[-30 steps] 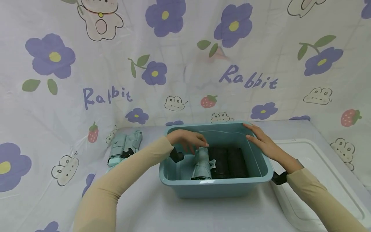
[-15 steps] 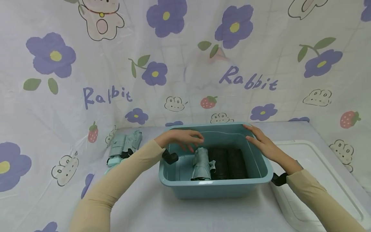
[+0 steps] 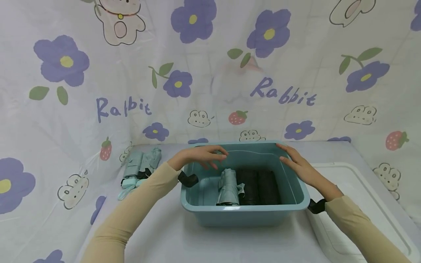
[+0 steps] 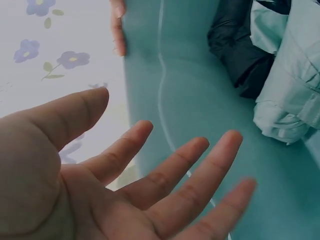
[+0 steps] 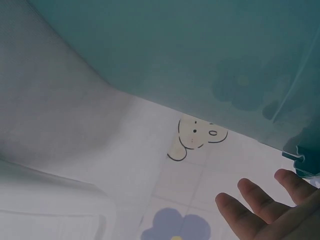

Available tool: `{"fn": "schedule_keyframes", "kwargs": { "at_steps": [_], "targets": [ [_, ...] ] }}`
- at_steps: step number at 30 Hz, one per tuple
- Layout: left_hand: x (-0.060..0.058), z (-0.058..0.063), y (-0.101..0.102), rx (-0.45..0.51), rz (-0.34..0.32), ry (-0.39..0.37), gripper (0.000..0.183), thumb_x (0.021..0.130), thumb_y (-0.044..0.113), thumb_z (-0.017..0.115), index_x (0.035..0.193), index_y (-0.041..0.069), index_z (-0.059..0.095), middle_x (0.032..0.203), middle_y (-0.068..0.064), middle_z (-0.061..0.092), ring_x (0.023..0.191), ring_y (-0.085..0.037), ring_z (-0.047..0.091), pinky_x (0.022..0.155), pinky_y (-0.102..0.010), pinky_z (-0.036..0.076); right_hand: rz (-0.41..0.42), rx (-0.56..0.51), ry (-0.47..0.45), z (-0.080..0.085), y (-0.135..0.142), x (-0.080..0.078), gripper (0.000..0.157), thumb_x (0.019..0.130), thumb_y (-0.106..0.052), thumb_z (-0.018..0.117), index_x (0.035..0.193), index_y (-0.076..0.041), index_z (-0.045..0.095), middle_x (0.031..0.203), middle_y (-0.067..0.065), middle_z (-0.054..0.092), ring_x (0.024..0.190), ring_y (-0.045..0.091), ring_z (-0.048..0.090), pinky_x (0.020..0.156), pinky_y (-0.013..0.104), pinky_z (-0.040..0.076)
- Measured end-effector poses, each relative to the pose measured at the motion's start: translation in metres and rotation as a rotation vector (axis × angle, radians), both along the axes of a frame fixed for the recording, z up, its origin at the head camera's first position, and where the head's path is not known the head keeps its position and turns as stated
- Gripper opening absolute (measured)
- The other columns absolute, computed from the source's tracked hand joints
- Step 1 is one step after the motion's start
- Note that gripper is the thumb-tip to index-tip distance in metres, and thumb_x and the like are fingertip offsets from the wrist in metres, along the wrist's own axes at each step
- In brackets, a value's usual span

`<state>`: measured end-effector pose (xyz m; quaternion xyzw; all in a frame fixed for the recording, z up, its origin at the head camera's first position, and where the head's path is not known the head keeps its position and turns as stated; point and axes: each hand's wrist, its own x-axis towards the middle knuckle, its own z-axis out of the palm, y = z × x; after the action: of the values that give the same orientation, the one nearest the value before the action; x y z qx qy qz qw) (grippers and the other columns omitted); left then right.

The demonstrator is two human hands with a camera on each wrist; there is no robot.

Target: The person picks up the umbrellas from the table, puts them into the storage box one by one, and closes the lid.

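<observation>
My left hand (image 3: pixel 201 154) hovers over the left back part of a blue-green plastic bin (image 3: pixel 210 208), fingers spread and holding nothing. Its palm and extended fingers (image 4: pixel 190 197) show in the left wrist view. Below it in the bin lies a pale green folded umbrella (image 3: pixel 227 188), beside two black rolled bundles (image 3: pixel 249 186) that look like folded umbrellas too. On the bin's right rim my right hand (image 3: pixel 300 166) rests with straight fingers; in the right wrist view its fingertips (image 5: pixel 230 207) are outside the bin wall (image 5: pixel 165 60).
Two more pale green folded umbrellas (image 3: pixel 133 164) lie on the table left of the bin, one with a wrist loop (image 3: pixel 124 193). A white lid (image 3: pixel 348 212) lies flat at the right, partly under my right arm. Behind hangs a flowered cloth (image 3: pixel 210 91).
My left hand has drawn back left and up from the pale green umbrella in the bin. The right hand stays on the rim, and the head view has shifted slightly.
</observation>
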<state>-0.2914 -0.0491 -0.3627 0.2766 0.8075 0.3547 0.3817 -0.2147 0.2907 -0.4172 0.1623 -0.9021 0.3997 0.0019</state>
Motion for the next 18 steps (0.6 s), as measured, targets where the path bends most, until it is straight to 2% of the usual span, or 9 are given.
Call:
{"fn": "schedule_keyframes", "kwargs": {
  "at_steps": [5,8,16,18],
  "targets": [
    [-0.005,-0.004,-0.014,0.131,0.023,0.011,0.041,0.088,0.042,0.047,0.125,0.027,0.039,0.127,-0.003,0.042,0.102,-0.025,0.055,0.08,-0.037,0.046,0.001,0.0,0.004,-0.001,0.0,-0.001,0.051,0.095,-0.032,0.035,0.14,-0.019,0.017,0.145,0.012,0.011,0.13,0.038,0.011,0.091,0.065,0.015],
    [-0.008,-0.007,-0.023,0.215,0.055,0.033,0.039,0.088,0.04,0.047,0.124,0.027,0.039,0.127,-0.004,0.042,0.103,-0.029,0.054,0.082,-0.041,0.045,0.009,0.003,0.006,-0.001,0.001,-0.002,0.051,0.095,-0.031,0.035,0.141,-0.019,0.016,0.144,0.013,0.011,0.129,0.039,0.011,0.09,0.066,0.015],
    [-0.012,-0.015,-0.048,0.391,0.173,0.179,0.035,0.089,0.037,0.046,0.122,0.026,0.043,0.115,-0.003,0.052,0.092,-0.024,0.058,0.079,-0.045,0.046,0.012,0.003,0.006,0.0,0.0,-0.001,0.051,0.095,-0.033,0.034,0.14,-0.022,0.015,0.144,0.014,0.01,0.129,0.04,0.011,0.089,0.067,0.015],
    [-0.007,-0.01,-0.052,0.414,0.21,0.213,0.035,0.09,0.035,0.046,0.123,0.024,0.043,0.115,-0.004,0.052,0.092,-0.025,0.058,0.079,-0.045,0.045,0.013,0.001,0.006,0.0,0.0,0.0,0.051,0.095,-0.032,0.035,0.14,-0.021,0.015,0.144,0.014,0.01,0.129,0.04,0.011,0.089,0.067,0.015]
  ]
}}
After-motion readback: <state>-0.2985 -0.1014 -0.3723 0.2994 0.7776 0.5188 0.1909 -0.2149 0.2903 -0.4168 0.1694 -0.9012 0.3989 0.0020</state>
